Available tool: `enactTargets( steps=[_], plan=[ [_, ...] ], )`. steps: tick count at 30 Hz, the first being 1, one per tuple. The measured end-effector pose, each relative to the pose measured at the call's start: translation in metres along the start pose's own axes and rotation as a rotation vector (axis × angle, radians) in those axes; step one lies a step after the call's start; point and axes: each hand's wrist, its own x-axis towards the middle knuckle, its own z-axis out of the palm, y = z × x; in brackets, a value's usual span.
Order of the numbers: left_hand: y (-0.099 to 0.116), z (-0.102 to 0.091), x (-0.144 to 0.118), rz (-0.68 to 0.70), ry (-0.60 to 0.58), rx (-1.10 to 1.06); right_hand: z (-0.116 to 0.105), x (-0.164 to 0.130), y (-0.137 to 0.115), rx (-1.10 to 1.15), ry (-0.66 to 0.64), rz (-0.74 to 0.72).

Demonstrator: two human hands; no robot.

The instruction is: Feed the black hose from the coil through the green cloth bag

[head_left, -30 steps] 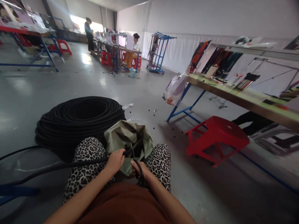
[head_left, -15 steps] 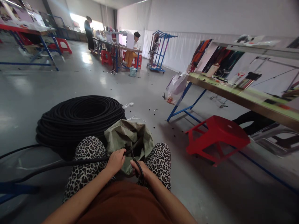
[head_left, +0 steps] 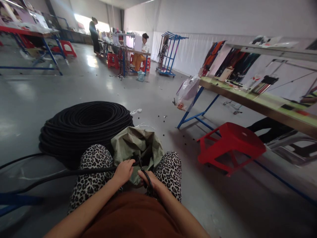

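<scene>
A thick black cord [head_left: 99,171] runs in from the left across my knee, and my left hand [head_left: 124,171] is closed around it close to its end. My right hand [head_left: 150,180] grips a pair of scissors [head_left: 149,181] by the dark looped handles. The blades reach up to the cord's end, just right of my left fingers; whether they are apart is too small to tell. Below both hands, an olive-green woven sack [head_left: 132,137] stands with its mouth open between my knees. Its contents are mostly in shadow.
A big coil of black cord [head_left: 84,132] lies on the floor to the left. At the right stand a red stool [head_left: 231,142] and a long worktable [head_left: 237,91] with a plastic bag [head_left: 187,91] hanging off its corner. Two people work at tables further back.
My hands, the cord and the scissors hold almost the same place. At the far right edge, part of another person's arm shows more over the worktable.
</scene>
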Motion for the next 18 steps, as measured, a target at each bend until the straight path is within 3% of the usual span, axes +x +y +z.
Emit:
enactTargets(
  steps=[6, 18],
  plan=[
    [-0.004, 0.001, 0.001, 0.017, -0.022, -0.022, 0.003, 0.008, 0.01, 0.047, -0.018, -0.011],
    [0.0, 0.001, 0.002, 0.001, -0.067, -0.011, 0.007, 0.016, 0.025, -0.046, 0.1, 0.045]
  ],
)
